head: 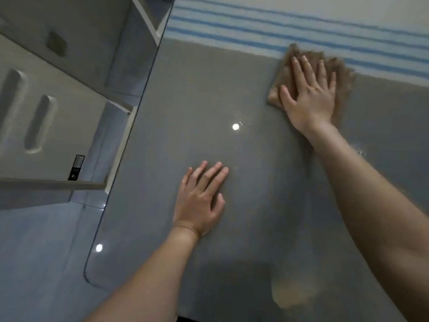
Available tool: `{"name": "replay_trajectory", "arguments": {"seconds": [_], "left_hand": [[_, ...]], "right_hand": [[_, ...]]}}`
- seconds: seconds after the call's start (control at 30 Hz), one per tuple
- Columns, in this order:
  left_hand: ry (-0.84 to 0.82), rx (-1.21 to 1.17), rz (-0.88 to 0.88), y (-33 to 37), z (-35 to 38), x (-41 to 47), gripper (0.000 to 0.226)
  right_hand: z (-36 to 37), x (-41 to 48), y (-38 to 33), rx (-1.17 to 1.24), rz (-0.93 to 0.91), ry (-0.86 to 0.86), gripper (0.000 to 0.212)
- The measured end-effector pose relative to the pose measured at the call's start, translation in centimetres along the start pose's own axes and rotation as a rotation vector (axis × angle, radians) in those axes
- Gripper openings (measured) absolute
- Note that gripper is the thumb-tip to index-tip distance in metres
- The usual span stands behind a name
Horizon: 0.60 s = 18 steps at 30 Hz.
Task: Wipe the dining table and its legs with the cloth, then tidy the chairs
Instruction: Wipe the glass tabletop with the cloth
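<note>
Place: a home dining area, as far as the view shows.
Table: a glossy grey table [232, 89] with a rounded corner fills most of the view; small bright lamp reflections sit on its top.
Fabric: a white cloth with blue stripes [301, 31] lies along the table's far edge, like a household table cover.
Floor: shiny blue-grey tiles [34, 252], also catching a lamp reflection.
Beside the table: a pale moulded piece [69, 135] with two long oval hollows, on the left; what it is cannot be told.
Housework: a bare right hand [311, 94] presses a brown rag [346, 84] flat on the tabletop.
</note>
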<state>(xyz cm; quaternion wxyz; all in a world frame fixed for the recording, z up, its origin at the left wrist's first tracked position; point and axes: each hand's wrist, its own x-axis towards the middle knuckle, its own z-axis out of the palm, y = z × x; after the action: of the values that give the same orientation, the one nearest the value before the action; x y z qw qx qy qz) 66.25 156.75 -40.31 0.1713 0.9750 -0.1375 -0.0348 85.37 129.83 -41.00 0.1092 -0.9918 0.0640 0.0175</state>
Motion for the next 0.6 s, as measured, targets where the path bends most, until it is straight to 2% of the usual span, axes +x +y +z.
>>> {"name": "replay_trajectory", "arguments": {"seconds": [0.1,0.2,0.37,0.5,0.6], "left_hand": [[0.017,-0.008,0.003,0.0,0.1,0.0,0.057],[0.028,-0.004,0.004,0.0,0.2,0.0,0.056],[0.029,0.000,0.008,0.2,0.1,-0.1,0.055],[0.014,0.013,0.004,0.2,-0.1,-0.2,0.056],[0.015,0.026,0.008,0.2,-0.1,-0.2,0.056]], "right_hand": [[-2.1,-4.6,8.6,-0.012,0.276,0.023,0.071],[-3.0,-10.3,11.1,-0.004,0.409,0.014,0.075],[-1.1,-22.1,3.5,-0.048,0.211,-0.097,0.068],[1.0,-33.9,-3.4,-0.035,-0.044,-0.157,0.071],[1.5,-40.0,-5.2,-0.053,-0.254,-0.185,0.075]]}}
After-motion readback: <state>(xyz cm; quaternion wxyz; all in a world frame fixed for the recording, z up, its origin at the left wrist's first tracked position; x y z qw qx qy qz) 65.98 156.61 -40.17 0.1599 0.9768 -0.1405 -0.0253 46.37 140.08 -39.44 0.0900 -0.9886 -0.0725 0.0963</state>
